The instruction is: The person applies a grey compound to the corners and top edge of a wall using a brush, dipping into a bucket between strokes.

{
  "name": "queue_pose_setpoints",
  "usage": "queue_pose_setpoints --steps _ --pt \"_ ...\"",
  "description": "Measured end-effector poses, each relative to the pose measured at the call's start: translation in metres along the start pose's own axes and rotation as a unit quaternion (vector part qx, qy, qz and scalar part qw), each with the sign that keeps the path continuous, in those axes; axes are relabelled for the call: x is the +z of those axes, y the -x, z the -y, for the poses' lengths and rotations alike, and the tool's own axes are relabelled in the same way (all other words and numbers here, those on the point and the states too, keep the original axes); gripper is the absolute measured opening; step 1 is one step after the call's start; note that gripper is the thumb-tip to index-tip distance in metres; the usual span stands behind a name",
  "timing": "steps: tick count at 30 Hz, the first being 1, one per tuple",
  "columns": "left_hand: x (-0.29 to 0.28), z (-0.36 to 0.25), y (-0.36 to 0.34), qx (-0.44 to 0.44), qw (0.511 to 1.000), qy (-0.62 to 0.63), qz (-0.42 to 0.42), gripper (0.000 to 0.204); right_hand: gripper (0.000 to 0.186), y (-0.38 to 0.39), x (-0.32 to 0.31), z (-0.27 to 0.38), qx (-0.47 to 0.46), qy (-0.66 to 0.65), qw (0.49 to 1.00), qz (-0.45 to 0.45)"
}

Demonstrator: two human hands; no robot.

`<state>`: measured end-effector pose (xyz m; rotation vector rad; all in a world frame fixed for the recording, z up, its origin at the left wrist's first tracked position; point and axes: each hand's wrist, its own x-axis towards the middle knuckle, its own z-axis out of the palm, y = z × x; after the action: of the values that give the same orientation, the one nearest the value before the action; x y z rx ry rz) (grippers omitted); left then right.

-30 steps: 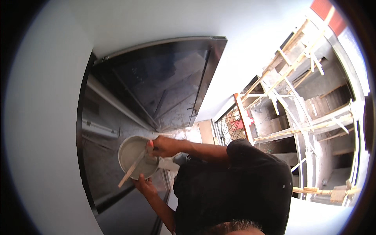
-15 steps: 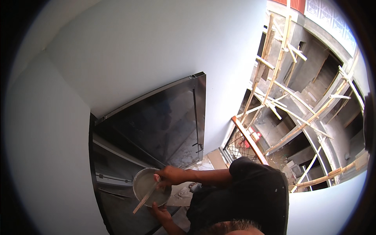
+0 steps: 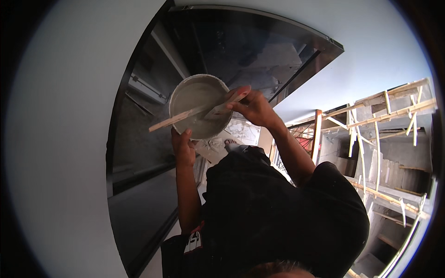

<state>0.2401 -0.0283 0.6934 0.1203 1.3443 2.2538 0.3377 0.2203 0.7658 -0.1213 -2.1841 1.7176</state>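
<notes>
A round bucket (image 3: 176, 95) with a crusted pale rim holds grey, paste-like stuff. My left hand (image 3: 184, 147) grips its near side, thumb up at the rim and fingers underneath. At the right rim, my right hand (image 3: 255, 109) is closed on a scraper (image 3: 240, 94) with a pale, red-marked handle. Its flat end slants down into the bucket, over the paste. A wooden stick (image 3: 172, 120) lies across the bucket, one end poking out past the left rim and the other inside near the scraper.
A dark glass-panelled door (image 3: 273, 60) stands beyond the bucket, against pale walls (image 3: 65, 139). To the right are a railing with a wooden top (image 3: 317, 134) and bamboo scaffolding (image 3: 378, 148) over a lower building. My foot (image 3: 230, 142) shows on a smeared floor below.
My view has turned, so the bucket and both hands sit higher in it. My right hand has shifted from over the bucket to its right rim, with the scraper now plainly visible.
</notes>
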Motion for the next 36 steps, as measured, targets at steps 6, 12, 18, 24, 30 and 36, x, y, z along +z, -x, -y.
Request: queue_pose_setpoints --steps 6,12,18,24,30,36 --pt "0.004 -0.011 0.006 0.022 1.000 -0.009 0.013 0.066 0.028 -0.002 0.007 0.009 0.044 -0.019 0.999 0.007" --pt "-0.046 0.010 -0.059 0.049 0.997 -0.035 0.040 0.066 0.025 -0.043 0.051 -0.057 -0.053 0.047 0.997 0.001" --pt "-0.031 0.009 -0.012 0.019 0.999 -0.043 0.021 0.066 0.021 -0.017 0.045 -0.022 -0.038 0.094 0.993 0.061" --pt "-0.021 -0.013 0.002 0.026 0.997 -0.073 0.014 0.069 0.020 -0.013 0.047 0.007 -0.074 0.109 0.987 0.090" --pt "-0.023 -0.016 0.008 0.018 0.999 -0.049 -0.004 0.073 0.025 -0.013 0.049 0.006 -0.050 0.038 0.997 0.037" --pt "-0.027 -0.011 0.010 0.026 1.000 -0.013 -0.012 0.077 0.030 -0.015 0.027 -0.007 0.069 -0.036 0.997 0.027"
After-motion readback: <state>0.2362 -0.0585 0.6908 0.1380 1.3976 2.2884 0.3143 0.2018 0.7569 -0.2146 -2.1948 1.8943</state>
